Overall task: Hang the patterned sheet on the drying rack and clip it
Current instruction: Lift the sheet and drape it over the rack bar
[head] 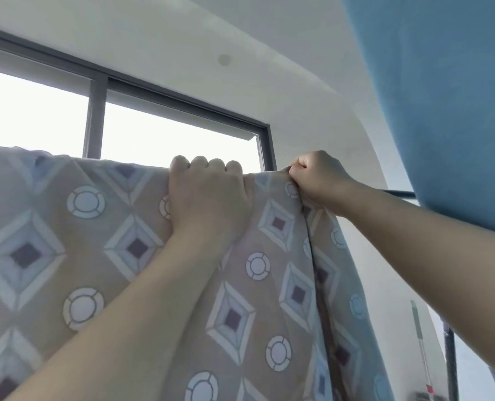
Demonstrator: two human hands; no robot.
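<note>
In the head view, the beige fabric sheet printed with pale diamonds and circles [95,241] hung draped across the lower left and centre of the frame. Its top fold was level with the dark metal drying-rack rail [399,193], which showed bare at centre right. The left hand [208,198] curled its fingers over that fold at centre. Just beside it, the right hand [317,179] pinched the sheet's upper edge. A blue cloth [443,111] hung at upper right.

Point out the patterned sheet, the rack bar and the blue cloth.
patterned sheet [81,241]: head view, draped front face.
rack bar [399,193]: head view, bare stretch.
blue cloth [443,111]: head view, middle.
</note>
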